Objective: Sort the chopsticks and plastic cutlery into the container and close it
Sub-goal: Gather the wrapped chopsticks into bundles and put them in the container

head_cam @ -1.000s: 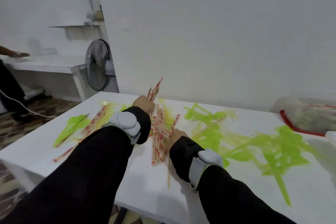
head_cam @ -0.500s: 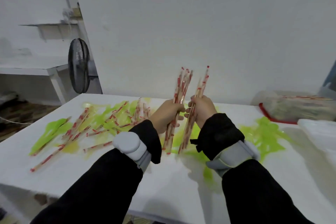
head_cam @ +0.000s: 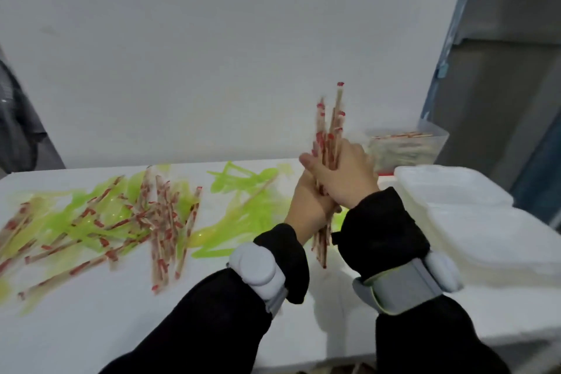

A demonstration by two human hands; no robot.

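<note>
Red-printed chopstick bundle (head_cam: 329,143) upright between left hand (head_cam: 309,206) and right hand (head_cam: 349,173).

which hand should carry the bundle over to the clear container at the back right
Probably the right hand: it already grips the chopstick bundle alongside the left hand, and the container sits on its side.

Counting what's on the table (head_cam: 91,322) — two hands, left hand (head_cam: 306,209) and right hand (head_cam: 346,176), both wrapped around one bundle of chopsticks (head_cam: 329,136). Loose wrapped chopsticks (head_cam: 161,222) — too many and too blurry to count, same for the green plastic cutlery (head_cam: 239,209). One clear container (head_cam: 406,149), two white foam boxes (head_cam: 473,215).
</note>
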